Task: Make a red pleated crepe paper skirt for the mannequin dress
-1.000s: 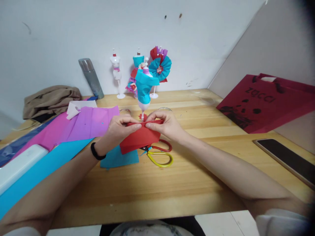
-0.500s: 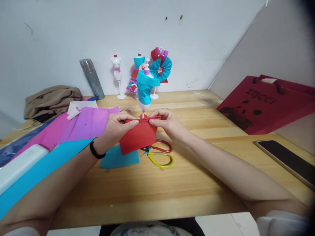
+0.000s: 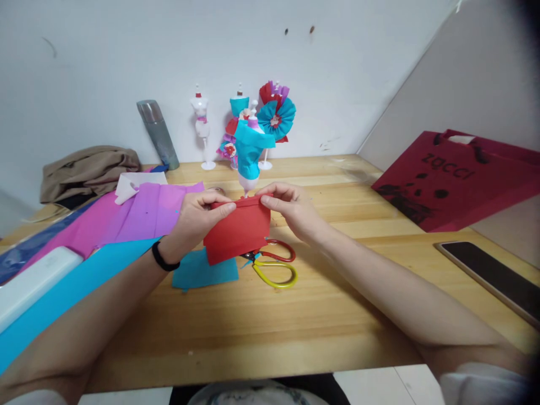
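Note:
A piece of red crepe paper [image 3: 238,230] is stretched between my hands, its top edge folded over. My left hand [image 3: 200,216] pinches the upper left corner between thumb and fingers. At the upper right corner my right hand [image 3: 291,208] pinches it the same way. Below the paper lie scissors [image 3: 276,275] with one red and one yellow handle; their blades are partly hidden. A teal paper piece [image 3: 206,271] lies flat beneath the red sheet's lower left. Just behind stands a small mannequin [image 3: 248,149] wrapped in teal paper, its base hidden by the red paper.
Several more mannequins [image 3: 202,126] stand along the wall beside a grey thermos [image 3: 158,135]. Purple paper [image 3: 143,211], a teal sheet [image 3: 113,261], a white box [image 3: 37,284] and brown cloth [image 3: 90,169] cover the left. A phone [image 3: 489,275] and red paper bag [image 3: 455,180] are right.
My right hand has slid slightly outward to the right corner of the red paper. The top edge has risen a little and the fold lies flatter.

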Action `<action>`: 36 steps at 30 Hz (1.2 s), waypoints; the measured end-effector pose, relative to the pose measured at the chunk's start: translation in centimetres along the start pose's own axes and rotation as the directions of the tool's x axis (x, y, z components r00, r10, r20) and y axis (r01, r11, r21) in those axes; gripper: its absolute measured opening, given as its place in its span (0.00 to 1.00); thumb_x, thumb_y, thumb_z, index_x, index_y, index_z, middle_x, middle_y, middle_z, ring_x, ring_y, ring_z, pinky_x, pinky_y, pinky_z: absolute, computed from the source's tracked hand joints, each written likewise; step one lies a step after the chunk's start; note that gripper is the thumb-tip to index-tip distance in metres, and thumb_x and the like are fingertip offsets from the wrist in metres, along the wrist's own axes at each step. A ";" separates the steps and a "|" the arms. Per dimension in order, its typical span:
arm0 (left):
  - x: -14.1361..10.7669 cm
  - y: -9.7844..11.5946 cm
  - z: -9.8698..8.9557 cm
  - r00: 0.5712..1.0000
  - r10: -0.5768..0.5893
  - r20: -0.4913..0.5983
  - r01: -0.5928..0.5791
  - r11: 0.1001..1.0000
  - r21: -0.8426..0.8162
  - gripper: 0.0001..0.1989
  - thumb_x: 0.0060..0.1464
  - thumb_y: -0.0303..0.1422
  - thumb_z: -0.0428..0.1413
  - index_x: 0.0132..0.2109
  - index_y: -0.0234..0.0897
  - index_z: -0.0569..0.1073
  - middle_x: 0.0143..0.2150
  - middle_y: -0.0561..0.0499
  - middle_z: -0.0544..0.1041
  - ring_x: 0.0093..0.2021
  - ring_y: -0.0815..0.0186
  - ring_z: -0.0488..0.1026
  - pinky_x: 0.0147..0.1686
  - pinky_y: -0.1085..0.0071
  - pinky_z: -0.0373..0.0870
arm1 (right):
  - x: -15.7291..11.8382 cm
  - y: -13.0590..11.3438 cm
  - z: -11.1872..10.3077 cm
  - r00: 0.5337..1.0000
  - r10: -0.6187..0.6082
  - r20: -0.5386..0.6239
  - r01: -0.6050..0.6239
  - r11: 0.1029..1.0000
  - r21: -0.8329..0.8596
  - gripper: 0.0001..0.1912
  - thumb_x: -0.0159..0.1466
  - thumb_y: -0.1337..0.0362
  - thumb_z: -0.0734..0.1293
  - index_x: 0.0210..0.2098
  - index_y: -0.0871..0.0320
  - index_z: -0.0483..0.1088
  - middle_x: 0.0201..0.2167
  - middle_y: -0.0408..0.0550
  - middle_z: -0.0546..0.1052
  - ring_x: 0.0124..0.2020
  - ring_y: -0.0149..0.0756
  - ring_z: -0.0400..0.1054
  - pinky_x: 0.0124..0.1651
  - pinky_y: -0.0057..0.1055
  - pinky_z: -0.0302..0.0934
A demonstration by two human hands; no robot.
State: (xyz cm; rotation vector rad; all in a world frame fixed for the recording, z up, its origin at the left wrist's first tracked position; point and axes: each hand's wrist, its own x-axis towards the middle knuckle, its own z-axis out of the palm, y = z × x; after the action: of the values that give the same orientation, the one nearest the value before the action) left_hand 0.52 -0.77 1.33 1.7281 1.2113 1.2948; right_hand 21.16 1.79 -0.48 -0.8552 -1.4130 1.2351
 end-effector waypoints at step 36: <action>0.3 0.9 -0.6 0.999 -0.029 0.030 0.027 0.997 0.068 0.08 0.45 0.37 0.62 0.26 0.37 0.79 0.25 0.52 0.77 0.26 0.68 0.70 0.24 0.74 0.65 | 0.4 -1.0 -0.7 0.978 0.205 0.035 -0.206 0.978 0.021 0.17 0.48 0.52 0.74 0.23 0.59 0.69 0.11 0.33 0.56 0.15 0.21 0.43 0.22 0.28 0.33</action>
State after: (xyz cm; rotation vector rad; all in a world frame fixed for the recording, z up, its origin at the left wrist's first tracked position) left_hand 0.24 -0.84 2.36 1.7659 1.2705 1.2197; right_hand 21.86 2.10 0.54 -0.9869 -1.3583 1.4251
